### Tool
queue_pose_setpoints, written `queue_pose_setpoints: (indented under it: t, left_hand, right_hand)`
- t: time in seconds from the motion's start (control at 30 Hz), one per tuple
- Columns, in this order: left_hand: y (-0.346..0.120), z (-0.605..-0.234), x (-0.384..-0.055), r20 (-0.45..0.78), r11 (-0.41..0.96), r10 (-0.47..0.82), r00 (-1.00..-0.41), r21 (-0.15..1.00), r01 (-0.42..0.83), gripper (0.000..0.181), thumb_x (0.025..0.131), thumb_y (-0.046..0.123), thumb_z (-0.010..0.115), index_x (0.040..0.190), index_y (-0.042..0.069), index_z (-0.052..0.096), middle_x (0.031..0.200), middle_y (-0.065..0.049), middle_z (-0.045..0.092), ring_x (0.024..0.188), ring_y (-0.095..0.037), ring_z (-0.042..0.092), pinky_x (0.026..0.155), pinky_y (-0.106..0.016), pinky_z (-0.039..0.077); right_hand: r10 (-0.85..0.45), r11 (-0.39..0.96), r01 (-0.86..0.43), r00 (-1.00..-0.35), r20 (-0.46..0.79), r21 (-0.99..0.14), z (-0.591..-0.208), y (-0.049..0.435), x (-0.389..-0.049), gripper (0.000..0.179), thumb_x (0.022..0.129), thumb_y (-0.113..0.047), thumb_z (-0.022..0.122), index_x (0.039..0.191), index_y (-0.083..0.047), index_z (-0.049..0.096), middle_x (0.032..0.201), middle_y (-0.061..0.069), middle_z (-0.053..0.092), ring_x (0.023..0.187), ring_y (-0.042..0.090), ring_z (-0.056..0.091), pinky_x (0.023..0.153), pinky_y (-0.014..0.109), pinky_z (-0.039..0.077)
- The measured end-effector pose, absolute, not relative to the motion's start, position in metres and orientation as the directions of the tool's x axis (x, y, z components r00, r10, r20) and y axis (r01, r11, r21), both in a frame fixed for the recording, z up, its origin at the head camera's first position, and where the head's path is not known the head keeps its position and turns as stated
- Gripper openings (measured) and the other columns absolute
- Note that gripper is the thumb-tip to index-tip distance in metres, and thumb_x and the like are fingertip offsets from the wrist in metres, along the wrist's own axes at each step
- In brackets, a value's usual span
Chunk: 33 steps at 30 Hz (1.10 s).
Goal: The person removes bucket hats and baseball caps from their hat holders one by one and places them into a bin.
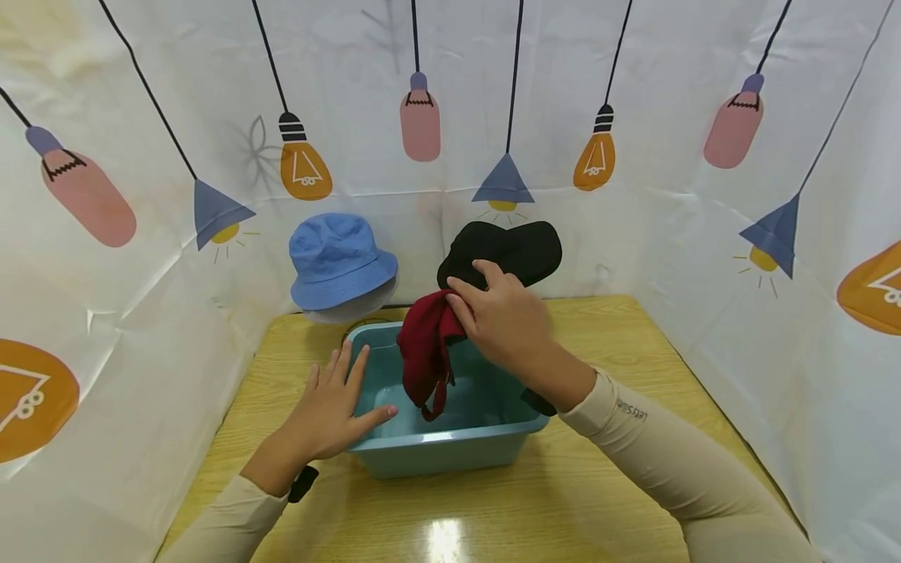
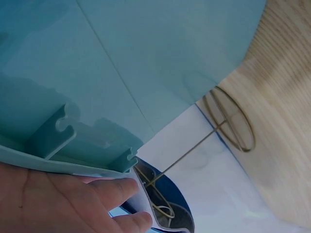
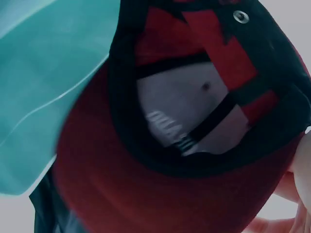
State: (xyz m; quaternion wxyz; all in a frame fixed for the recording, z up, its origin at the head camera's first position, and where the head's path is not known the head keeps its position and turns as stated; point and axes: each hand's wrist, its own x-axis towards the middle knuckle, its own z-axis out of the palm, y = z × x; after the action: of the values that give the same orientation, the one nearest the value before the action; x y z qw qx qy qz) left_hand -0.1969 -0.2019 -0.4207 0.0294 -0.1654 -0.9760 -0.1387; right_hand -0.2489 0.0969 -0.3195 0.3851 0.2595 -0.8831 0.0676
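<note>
My right hand [image 1: 507, 320] pinches the edge of a dark red baseball cap [image 1: 425, 348], which hangs over a teal plastic basin [image 1: 443, 455]. In the right wrist view the cap's brim [image 3: 180, 201] and its lined inside face the camera, with finger parts at the right edge. Fingers spread, my left hand [image 1: 331, 410] lies at the basin's left rim. The left wrist view has that hand's palm side [image 2: 63, 201] along the rim, near small notched tabs [image 2: 53, 131] on the basin.
Behind the basin, a blue bucket hat [image 1: 338, 254] is at the left and a black cap [image 1: 536, 249] at the right. A wire stand [image 2: 192, 152] reaches under the bucket hat. The wooden table [image 1: 605, 469] is enclosed by white sheets [image 1: 669, 250] printed with lamps.
</note>
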Motion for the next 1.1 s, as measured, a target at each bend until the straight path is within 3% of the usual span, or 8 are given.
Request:
queue_pose_setpoints:
  t: [0.17, 0.27, 0.37, 0.6, 0.83, 0.97, 1.1]
  left_hand:
    - [-0.202, -0.421, -0.197, 0.099, 0.906, 0.313, -0.944, 0.267, 0.328, 0.111, 0.091, 0.083, 0.046, 0.168, 0.011, 0.012, 0.173, -0.022, 0.004, 0.158, -0.048, 0.009, 0.121, -0.074, 0.009]
    - [-0.202, -0.421, -0.197, 0.099, 0.905, 0.314, -0.944, 0.269, 0.329, 0.110, 0.092, 0.083, 0.045, 0.168, 0.011, 0.012, 0.173, -0.021, 0.004, 0.158, -0.048, 0.009, 0.121, -0.075, 0.009]
    - [-0.203, -0.421, -0.197, 0.103, 0.906, 0.313, -0.944, 0.266, 0.329, 0.110, 0.092, 0.083, 0.045, 0.168, 0.011, 0.012, 0.173, -0.021, 0.004, 0.158, -0.048, 0.009, 0.121, -0.074, 0.009]
    - [-0.204, -0.421, -0.196, 0.124, 0.903, 0.320, -0.939, 0.259, 0.342, 0.109, 0.092, 0.082, 0.046, 0.167, 0.009, 0.014, 0.173, -0.023, 0.007, 0.157, -0.050, 0.013, 0.119, -0.076, 0.011]
    - [-0.204, -0.421, -0.198, 0.122, 0.902, 0.323, -0.939, 0.262, 0.344, 0.108, 0.093, 0.081, 0.045, 0.167, 0.009, 0.014, 0.173, -0.024, 0.006, 0.157, -0.050, 0.011, 0.120, -0.075, 0.011]
    - [-0.203, -0.421, -0.198, 0.108, 0.904, 0.322, -0.941, 0.261, 0.339, 0.109, 0.092, 0.083, 0.045, 0.167, 0.010, 0.013, 0.173, -0.022, 0.005, 0.158, -0.049, 0.011, 0.121, -0.074, 0.010]
    - [-0.203, -0.421, -0.198, 0.099, 0.905, 0.321, -0.942, 0.262, 0.336, 0.109, 0.092, 0.082, 0.045, 0.168, 0.010, 0.013, 0.173, -0.022, 0.004, 0.158, -0.049, 0.012, 0.120, -0.074, 0.010]
  right_hand:
    - [-0.492, 0.833, -0.508, -0.499, 0.714, 0.219, -0.321, 0.091, -0.247, 0.032, 0.103, -0.038, 0.057, 0.118, -0.023, 0.081, 0.102, 0.006, 0.077, 0.072, 0.025, 0.069, 0.058, 0.039, 0.058]
    - [-0.521, 0.813, -0.535, -0.492, 0.697, 0.230, -0.324, 0.088, -0.247, 0.028, 0.102, -0.035, 0.059, 0.103, -0.021, 0.083, 0.082, 0.001, 0.073, 0.060, 0.020, 0.062, 0.048, 0.034, 0.050]
    - [-0.528, 0.802, -0.560, -0.507, 0.681, 0.206, -0.327, 0.087, -0.249, 0.026, 0.101, -0.032, 0.061, 0.090, -0.018, 0.080, 0.073, 0.000, 0.067, 0.054, 0.016, 0.058, 0.042, 0.031, 0.044]
    - [-0.511, 0.777, -0.624, -0.540, 0.669, 0.090, -0.338, 0.088, -0.252, 0.019, 0.097, -0.024, 0.066, 0.085, -0.012, 0.072, 0.072, 0.000, 0.059, 0.053, 0.013, 0.051, 0.043, 0.030, 0.045]
    - [-0.506, 0.781, -0.624, -0.613, 0.607, 0.021, -0.352, 0.086, -0.255, 0.024, 0.097, -0.020, 0.062, 0.077, -0.013, 0.051, 0.070, 0.000, 0.044, 0.048, 0.012, 0.033, 0.042, 0.025, 0.028]
    - [-0.510, 0.801, -0.599, -0.669, 0.541, 0.013, -0.357, 0.084, -0.256, 0.021, 0.098, -0.023, 0.061, 0.082, -0.012, 0.053, 0.076, 0.001, 0.049, 0.049, 0.012, 0.036, 0.041, 0.024, 0.031]
    - [-0.532, 0.805, -0.590, -0.760, 0.374, -0.055, -0.357, 0.084, -0.256, 0.018, 0.100, -0.024, 0.059, 0.085, -0.014, 0.056, 0.085, 0.002, 0.054, 0.055, 0.012, 0.045, 0.048, 0.025, 0.040]
